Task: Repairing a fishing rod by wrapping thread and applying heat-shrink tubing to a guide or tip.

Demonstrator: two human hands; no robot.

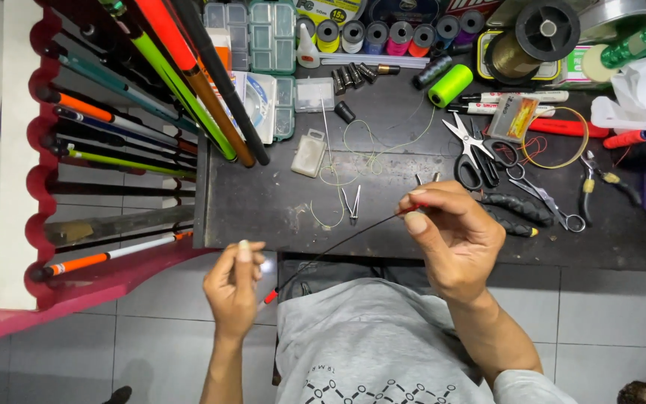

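Your right hand [454, 243] pinching the tip of a thin black rod [342, 245], your left hand [233, 280] gripping its lower end at 7 o'clock, dark worktop [263, 206] above, steel scissors [472, 150] at 1 o'clock.

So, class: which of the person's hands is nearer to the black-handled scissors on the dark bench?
Right. The right hand is just below and slightly left of the scissors, pinching the thin dark rod. The left hand is far down to their left, off the bench.
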